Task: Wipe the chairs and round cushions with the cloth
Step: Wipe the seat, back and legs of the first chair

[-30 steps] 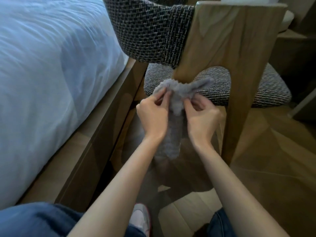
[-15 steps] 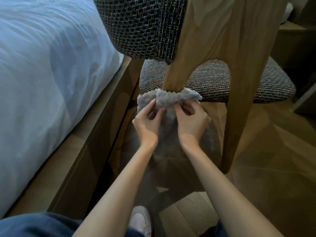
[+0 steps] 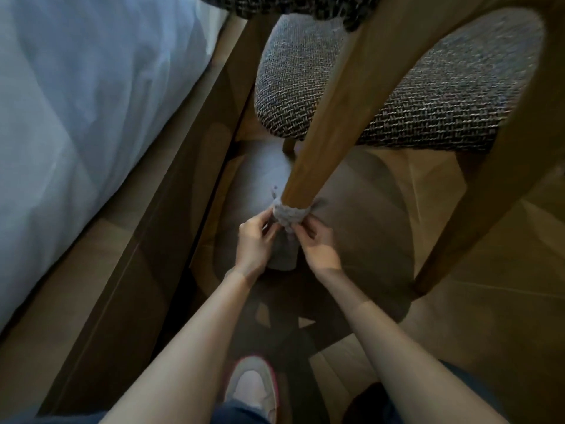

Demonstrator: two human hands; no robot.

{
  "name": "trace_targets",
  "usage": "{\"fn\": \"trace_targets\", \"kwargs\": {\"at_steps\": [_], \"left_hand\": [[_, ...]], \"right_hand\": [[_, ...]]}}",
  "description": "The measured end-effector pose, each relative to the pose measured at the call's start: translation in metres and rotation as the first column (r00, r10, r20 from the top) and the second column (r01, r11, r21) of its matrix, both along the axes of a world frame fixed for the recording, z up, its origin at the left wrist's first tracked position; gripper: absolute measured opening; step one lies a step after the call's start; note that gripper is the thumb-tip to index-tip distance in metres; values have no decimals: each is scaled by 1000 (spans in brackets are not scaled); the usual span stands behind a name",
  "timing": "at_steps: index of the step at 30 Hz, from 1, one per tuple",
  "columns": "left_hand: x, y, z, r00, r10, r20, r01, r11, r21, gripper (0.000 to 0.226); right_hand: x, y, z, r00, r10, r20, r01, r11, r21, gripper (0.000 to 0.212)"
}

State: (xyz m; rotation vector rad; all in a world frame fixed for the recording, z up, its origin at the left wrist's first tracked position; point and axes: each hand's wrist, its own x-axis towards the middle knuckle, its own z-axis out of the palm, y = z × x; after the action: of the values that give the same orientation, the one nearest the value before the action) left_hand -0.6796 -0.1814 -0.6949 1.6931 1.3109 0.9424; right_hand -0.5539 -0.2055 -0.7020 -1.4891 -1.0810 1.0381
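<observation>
A grey fluffy cloth point(image 3: 287, 215) is wrapped round the lower end of the wooden chair's rear left leg point(image 3: 318, 133), close to the floor. My left hand point(image 3: 255, 243) pinches the cloth from the left and my right hand point(image 3: 318, 246) pinches it from the right; the cloth's loose tail hangs down between them. Above the leg sits the chair's round woven seat cushion point(image 3: 428, 96). The woven backrest point(image 3: 305, 7) shows only at the top edge.
A bed with a white cover point(image 3: 85, 102) and a wooden frame point(image 3: 159, 240) runs along the left, close to the chair. The chair's other rear leg point(image 3: 477, 203) slants down at the right. My shoe point(image 3: 252, 387) stands on the wooden floor point(image 3: 477, 332).
Both hands have slid the cloth down the chair leg, from just under the seat to near the floor. My view has dropped and tilted downward with them.
</observation>
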Motion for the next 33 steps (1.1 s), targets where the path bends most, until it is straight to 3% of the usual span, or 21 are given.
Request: {"fn": "trace_targets", "kwargs": {"at_steps": [7,12,16,21,26,33], "left_hand": [[-11,18,-31,987,-97,-131,68,975,-213,21],[-14,30,-58,945,-167,-280,68,942,-329,36],[-5,30,-63,944,-183,-274,51,903,-427,46],[-4,23,-46,968,-104,-227,18,936,-351,43],[1,2,1,998,-58,-33,53,988,-142,27],[26,-18,83,984,159,-75,-146,977,157,20]], "right_hand": [[-8,16,-46,978,113,175,-82,981,-176,26],[-15,22,-72,975,191,114,-150,944,-295,31],[-23,23,-77,975,207,82,-161,909,-383,33],[-18,20,-50,990,39,132,-7,972,-237,22],[-1,4,-5,987,-49,152,55,998,-37,18],[20,-23,90,932,-283,226,206,927,312,6]]}}
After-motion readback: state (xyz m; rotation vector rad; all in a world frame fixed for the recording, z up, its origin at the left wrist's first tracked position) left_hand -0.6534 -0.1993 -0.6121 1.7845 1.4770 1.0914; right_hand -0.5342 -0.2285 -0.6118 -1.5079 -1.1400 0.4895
